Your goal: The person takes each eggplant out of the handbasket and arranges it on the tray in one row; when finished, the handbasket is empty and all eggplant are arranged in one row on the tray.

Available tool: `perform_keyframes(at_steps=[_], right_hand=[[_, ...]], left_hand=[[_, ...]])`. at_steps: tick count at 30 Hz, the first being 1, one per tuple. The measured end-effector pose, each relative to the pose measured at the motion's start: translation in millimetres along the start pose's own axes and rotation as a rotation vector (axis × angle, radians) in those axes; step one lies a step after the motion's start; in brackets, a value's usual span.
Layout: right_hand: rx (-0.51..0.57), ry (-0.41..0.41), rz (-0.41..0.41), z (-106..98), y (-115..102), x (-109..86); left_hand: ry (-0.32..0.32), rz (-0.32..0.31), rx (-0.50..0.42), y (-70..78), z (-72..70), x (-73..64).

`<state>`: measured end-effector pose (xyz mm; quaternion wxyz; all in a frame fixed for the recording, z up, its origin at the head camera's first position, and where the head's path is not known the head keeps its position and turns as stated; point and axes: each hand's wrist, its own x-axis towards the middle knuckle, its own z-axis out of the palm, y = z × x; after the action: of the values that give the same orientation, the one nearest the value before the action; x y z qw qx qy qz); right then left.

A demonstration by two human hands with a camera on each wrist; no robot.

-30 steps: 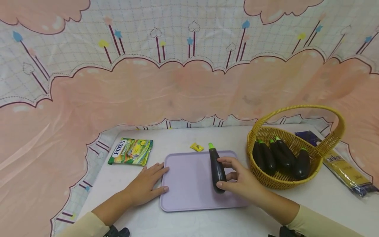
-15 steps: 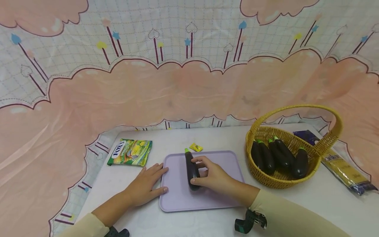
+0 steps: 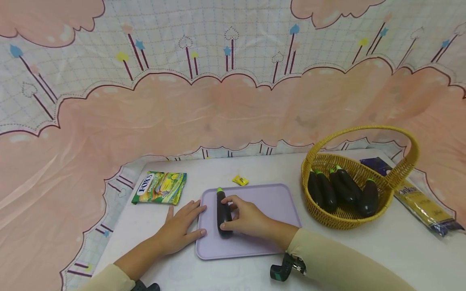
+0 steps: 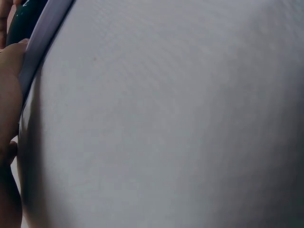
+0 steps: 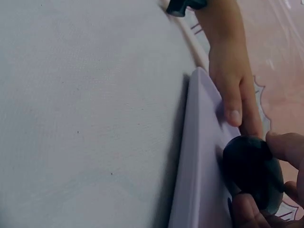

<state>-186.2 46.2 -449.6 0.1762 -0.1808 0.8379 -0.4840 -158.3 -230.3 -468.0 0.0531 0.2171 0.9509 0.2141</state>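
Observation:
In the head view my right hand [image 3: 247, 218] grips a dark eggplant [image 3: 223, 214] with a green stem end, thumb near its lower end and fingers along its right side. The eggplant lies lengthwise over the left part of a lilac tray [image 3: 262, 198]. At the tray's left edge my left hand [image 3: 178, 230] rests with fingers spread, thumb and fingertips on the rim. In the right wrist view the rounded end of the eggplant [image 5: 251, 166] shows between thumb and fingers, close over the tray [image 5: 194, 142]. The left wrist view catches only part of the left hand [image 4: 9, 90].
A yellow wicker basket [image 3: 331, 221] with several eggplants [image 3: 342, 190] stands at the right, its handle arching up. Behind it lies a gold and blue packet [image 3: 422, 204]. A green FOX'S candy bag [image 3: 160, 188] is at the left, and a small yellow wrapped candy [image 3: 240, 180] beyond the tray.
My right hand has carried the eggplant leftward, from the right part of the tray to its left part. The left hand has stayed at the tray's left edge.

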Motion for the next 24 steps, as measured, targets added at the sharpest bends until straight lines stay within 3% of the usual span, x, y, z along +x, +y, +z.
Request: perform_keyframes(at_steps=[13, 18, 24], right_hand=[[-0.143, 0.039, -0.102, 13.8, -7.1, 6.5], [-0.148, 0.019, -0.096, 14.4, -9.7, 5.8], [-0.155, 0.009, -0.077, 11.5, -11.9, 2.0]], left_hand=[[0.087, 0.018, 0.04, -3.1, 11.2, -0.2], [0.122, 0.025, 0.038, -1.5, 12.7, 0.0], [0.109, 0.004, 0.037, -2.0, 12.7, -0.5]])
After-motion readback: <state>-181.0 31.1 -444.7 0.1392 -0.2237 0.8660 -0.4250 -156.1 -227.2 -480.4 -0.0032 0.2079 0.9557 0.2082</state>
